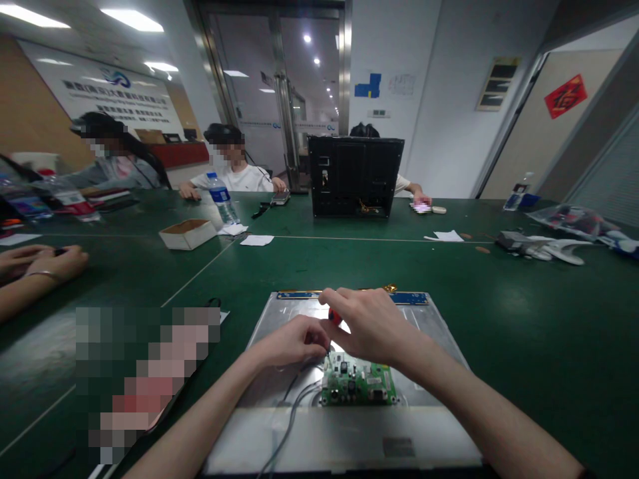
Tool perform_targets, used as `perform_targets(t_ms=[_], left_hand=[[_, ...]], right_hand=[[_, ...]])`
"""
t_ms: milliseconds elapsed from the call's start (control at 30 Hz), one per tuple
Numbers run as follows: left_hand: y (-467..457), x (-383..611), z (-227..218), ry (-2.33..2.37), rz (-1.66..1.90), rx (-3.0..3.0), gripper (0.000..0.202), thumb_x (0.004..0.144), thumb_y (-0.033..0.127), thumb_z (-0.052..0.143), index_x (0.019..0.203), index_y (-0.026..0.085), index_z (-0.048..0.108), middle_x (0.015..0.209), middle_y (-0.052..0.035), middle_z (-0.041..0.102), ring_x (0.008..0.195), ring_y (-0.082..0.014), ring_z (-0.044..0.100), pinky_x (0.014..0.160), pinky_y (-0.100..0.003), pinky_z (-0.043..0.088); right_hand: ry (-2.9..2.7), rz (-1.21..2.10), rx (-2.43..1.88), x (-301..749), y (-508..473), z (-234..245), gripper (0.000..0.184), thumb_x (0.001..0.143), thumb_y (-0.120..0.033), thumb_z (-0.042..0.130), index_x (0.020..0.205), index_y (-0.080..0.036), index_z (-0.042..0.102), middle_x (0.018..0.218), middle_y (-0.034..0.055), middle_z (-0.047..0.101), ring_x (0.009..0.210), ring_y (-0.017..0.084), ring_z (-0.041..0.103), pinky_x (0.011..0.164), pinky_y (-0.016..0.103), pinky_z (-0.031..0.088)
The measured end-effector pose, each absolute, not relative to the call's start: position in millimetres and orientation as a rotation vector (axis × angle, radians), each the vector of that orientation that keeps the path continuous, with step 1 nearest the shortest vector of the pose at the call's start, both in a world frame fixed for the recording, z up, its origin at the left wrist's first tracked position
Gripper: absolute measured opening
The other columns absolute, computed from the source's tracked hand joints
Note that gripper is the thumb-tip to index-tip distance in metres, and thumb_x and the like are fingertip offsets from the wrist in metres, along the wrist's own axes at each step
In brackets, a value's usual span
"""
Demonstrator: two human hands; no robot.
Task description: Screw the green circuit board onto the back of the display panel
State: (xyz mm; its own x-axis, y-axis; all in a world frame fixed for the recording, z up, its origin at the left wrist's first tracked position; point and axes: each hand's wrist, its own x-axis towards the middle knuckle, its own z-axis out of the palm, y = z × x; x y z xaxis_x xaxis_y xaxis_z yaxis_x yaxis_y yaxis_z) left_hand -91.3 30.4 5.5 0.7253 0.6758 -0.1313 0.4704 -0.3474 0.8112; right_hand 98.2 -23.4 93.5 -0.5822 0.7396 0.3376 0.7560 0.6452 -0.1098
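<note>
A green circuit board point(357, 380) lies on the silver metal back of a flat display panel point(279, 432). My right hand point(372, 322) is closed around the red handle of a screwdriver point(335, 317), held upright above the board's far left corner. Beside it, my left hand point(304, 339) pinches at that same corner, close to the tool's lower end. What its fingertips hold is hidden. Grey cables point(289, 422) run from the board's left side toward the panel's near edge. A blue strip board point(412, 299) lines the panel's far edge.
On the green table point(539, 346) stand a black monitor housing point(357, 176), a cardboard box point(187, 234) and a water bottle point(222, 198). A blurred-out flat item point(154, 379) lies left of my arm. Another person's hands point(44, 269) are at far left; others sit opposite.
</note>
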Motion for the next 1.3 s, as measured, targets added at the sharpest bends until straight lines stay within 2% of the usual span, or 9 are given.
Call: perform_targets(t_ms=[100, 267, 467, 667, 767, 867, 1067, 1200, 1300], left_hand=[[31.5, -91.8, 3.3, 0.832, 0.296, 2.017, 0.006, 0.067, 0.016, 0.057, 0.071, 0.014, 0.062, 0.067, 0.0016, 0.059, 0.064, -0.014, 0.051, 0.059, -0.023, 0.039], [30.6, -91.4, 5.5, 0.816, 0.306, 2.048, 0.004, 0.068, 0.017, 0.057, 0.069, 0.015, 0.061, 0.066, 0.0026, 0.059, 0.064, -0.0139, 0.053, 0.06, -0.023, 0.04], [30.1, -91.5, 4.1, 0.865, 0.299, 2.038, 0.007, 0.068, 0.018, 0.058, 0.072, 0.014, 0.062, 0.067, 0.0009, 0.059, 0.064, -0.0148, 0.053, 0.06, -0.024, 0.041], [30.3, -92.2, 3.7, 0.821, 0.316, 2.042, 0.003, 0.069, 0.016, 0.057, 0.071, 0.015, 0.06, 0.066, 0.0024, 0.058, 0.063, -0.0136, 0.052, 0.06, -0.023, 0.04], [29.9, -92.3, 3.9, 0.873, 0.296, 2.018, 0.007, 0.069, 0.019, 0.059, 0.074, 0.014, 0.061, 0.067, 0.0015, 0.059, 0.063, -0.0142, 0.053, 0.059, -0.023, 0.041], [30.4, -91.9, 4.2, 0.85, 0.291, 2.006, 0.007, 0.067, 0.017, 0.058, 0.073, 0.014, 0.061, 0.065, 0.0021, 0.057, 0.062, -0.0137, 0.051, 0.057, -0.023, 0.039], [30.7, -91.2, 6.4, 0.827, 0.295, 2.021, 0.003, 0.067, 0.016, 0.057, 0.067, 0.014, 0.059, 0.063, 0.0033, 0.055, 0.062, -0.013, 0.05, 0.057, -0.022, 0.038], [29.9, -91.5, 5.9, 0.873, 0.276, 1.999, 0.005, 0.067, 0.016, 0.058, 0.07, 0.014, 0.06, 0.065, 0.003, 0.057, 0.062, -0.0128, 0.051, 0.057, -0.022, 0.038], [29.9, -91.3, 5.6, 0.855, 0.287, 1.999, 0.006, 0.066, 0.014, 0.057, 0.07, 0.013, 0.061, 0.063, 0.003, 0.056, 0.061, -0.0125, 0.049, 0.056, -0.022, 0.037]], right_hand=[[-2.507, -0.025, -1.148, 98.6, -25.4, 94.9, 0.025, 0.082, -0.029, 0.047, 0.104, -0.019, 0.049, 0.088, 0.0044, 0.065, 0.062, 0.014, 0.054, 0.049, 0.027, 0.021], [-2.511, -0.048, -1.183, 98.6, -23.5, 92.8, 0.022, 0.087, -0.041, 0.047, 0.095, -0.021, 0.051, 0.08, 0.0027, 0.067, 0.059, 0.014, 0.054, 0.05, 0.028, 0.019], [-2.5, -0.041, -1.172, 97.9, -25.3, 93.2, 0.02, 0.082, -0.028, 0.047, 0.1, -0.019, 0.05, 0.083, 0.0033, 0.068, 0.06, 0.014, 0.055, 0.05, 0.028, 0.019], [-2.516, -0.043, -1.187, 98.6, -23.9, 92.2, 0.022, 0.087, -0.042, 0.047, 0.093, -0.021, 0.05, 0.081, 0.0019, 0.068, 0.062, 0.014, 0.056, 0.051, 0.028, 0.02], [-2.522, -0.049, -1.205, 97.4, -23.0, 91.8, 0.015, 0.087, -0.034, 0.047, 0.094, -0.021, 0.051, 0.082, 0.0018, 0.068, 0.062, 0.014, 0.057, 0.051, 0.028, 0.019], [-2.507, -0.031, -1.155, 96.8, -25.3, 93.9, 0.02, 0.082, -0.029, 0.048, 0.099, -0.019, 0.05, 0.084, 0.003, 0.067, 0.062, 0.014, 0.054, 0.051, 0.028, 0.02], [-2.502, -0.038, -1.178, 98.3, -24.8, 93.7, 0.024, 0.085, -0.041, 0.047, 0.096, -0.02, 0.05, 0.081, 0.0024, 0.067, 0.06, 0.014, 0.054, 0.05, 0.028, 0.019], [-2.497, -0.045, -1.209, 97.7, -22.8, 91.8, 0.019, 0.085, -0.032, 0.045, 0.099, -0.021, 0.051, 0.08, 0.0015, 0.068, 0.059, 0.014, 0.055, 0.05, 0.028, 0.018], [-2.491, -0.025, -1.163, 98.0, -24.2, 93.5, 0.027, 0.08, -0.029, 0.047, 0.105, -0.019, 0.049, 0.086, 0.0035, 0.067, 0.06, 0.014, 0.054, 0.05, 0.027, 0.021]])
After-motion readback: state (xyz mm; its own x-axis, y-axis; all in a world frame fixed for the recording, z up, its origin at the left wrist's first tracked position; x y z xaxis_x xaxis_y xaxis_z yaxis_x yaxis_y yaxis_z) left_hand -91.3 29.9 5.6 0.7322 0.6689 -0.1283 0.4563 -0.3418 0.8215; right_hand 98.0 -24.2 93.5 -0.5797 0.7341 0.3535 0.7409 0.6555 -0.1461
